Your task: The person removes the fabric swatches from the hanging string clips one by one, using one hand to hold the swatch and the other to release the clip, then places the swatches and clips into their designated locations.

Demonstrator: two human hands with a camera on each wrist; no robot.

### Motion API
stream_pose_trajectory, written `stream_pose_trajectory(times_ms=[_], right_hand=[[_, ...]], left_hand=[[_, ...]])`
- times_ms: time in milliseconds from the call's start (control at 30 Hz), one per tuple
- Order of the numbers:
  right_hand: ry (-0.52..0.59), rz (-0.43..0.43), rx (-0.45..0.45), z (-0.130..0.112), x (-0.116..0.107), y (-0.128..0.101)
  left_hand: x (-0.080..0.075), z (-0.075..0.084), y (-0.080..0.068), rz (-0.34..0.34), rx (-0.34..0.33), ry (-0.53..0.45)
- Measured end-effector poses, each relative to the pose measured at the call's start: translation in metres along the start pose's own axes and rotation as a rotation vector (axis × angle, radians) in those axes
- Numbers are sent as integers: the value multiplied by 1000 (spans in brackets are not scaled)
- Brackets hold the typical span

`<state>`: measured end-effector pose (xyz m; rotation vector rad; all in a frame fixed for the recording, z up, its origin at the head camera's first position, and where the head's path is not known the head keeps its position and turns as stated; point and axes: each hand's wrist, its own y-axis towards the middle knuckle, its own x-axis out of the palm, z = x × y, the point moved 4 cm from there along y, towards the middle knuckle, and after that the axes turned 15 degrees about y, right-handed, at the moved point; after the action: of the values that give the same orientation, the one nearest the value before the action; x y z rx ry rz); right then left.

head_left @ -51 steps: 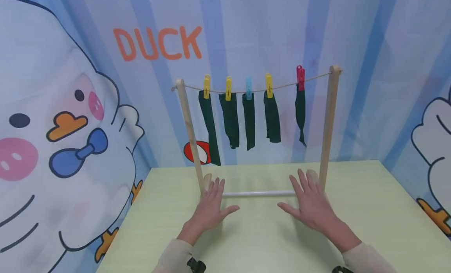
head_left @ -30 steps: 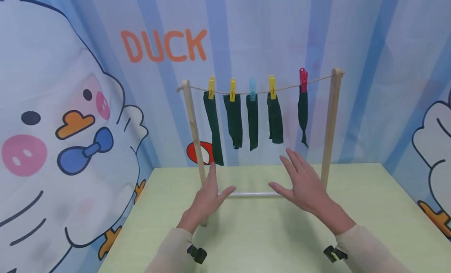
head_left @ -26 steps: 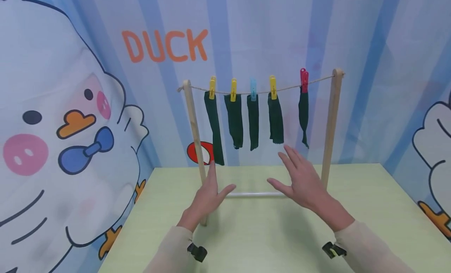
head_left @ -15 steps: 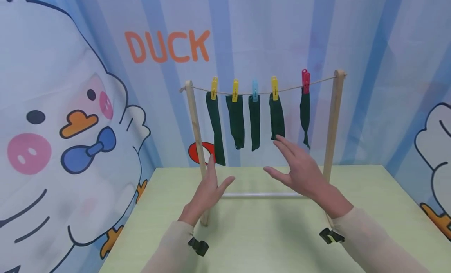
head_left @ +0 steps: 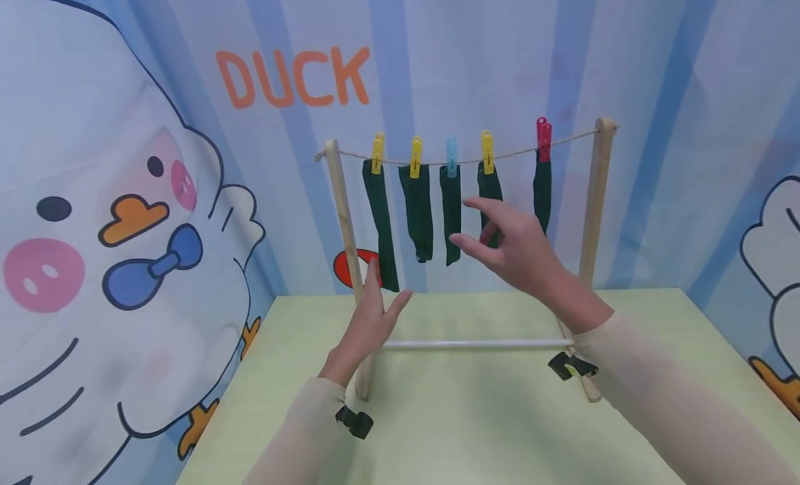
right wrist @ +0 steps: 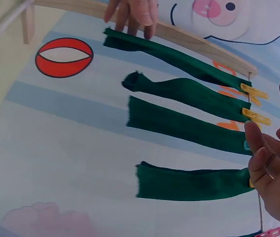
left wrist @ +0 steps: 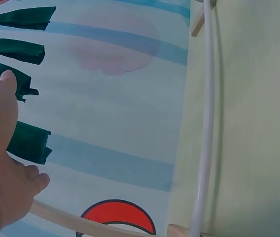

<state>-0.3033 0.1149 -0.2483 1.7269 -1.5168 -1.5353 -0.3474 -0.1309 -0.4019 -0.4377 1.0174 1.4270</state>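
Right hand (head_left: 519, 252) is what I watch first: it is lifted off the counter (head_left: 475, 415) with fingers spread and loosely extended, holding nothing. Its fingertips are in front of the fourth green cloth strip (head_left: 490, 193), the one under the right-most yellow clip (head_left: 487, 151); from my head view I cannot tell whether they touch the cloth. In the right wrist view the fingers (right wrist: 268, 163) sit just beside the clip end of that strip (right wrist: 194, 183), slightly bent and apart.

My left hand (head_left: 369, 325) is also relaxed with straight fingers, thumb out to the side, resting against the left wooden post (head_left: 344, 249) of the small drying rack, low down near its foot. It grips nothing that I can see.

Five green strips hang from a string (head_left: 462, 162) between the two posts: two more yellow clips (head_left: 377, 153), a blue clip (head_left: 451, 157) and a red clip (head_left: 544, 137) pin the others. A white rod (head_left: 475, 344) joins the posts at the base, lying on the counter.

Behind the rack hangs a blue striped curtain (head_left: 656, 89) with cartoon ducks and the orange word DUCK (head_left: 292, 75).
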Motion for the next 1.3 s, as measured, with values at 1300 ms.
stream_pose_trajectory(times_ms=[1300], right_hand=[[204,-176,393,-20,35,144]], left_hand=[[-13,9,28,92,17,-274]])
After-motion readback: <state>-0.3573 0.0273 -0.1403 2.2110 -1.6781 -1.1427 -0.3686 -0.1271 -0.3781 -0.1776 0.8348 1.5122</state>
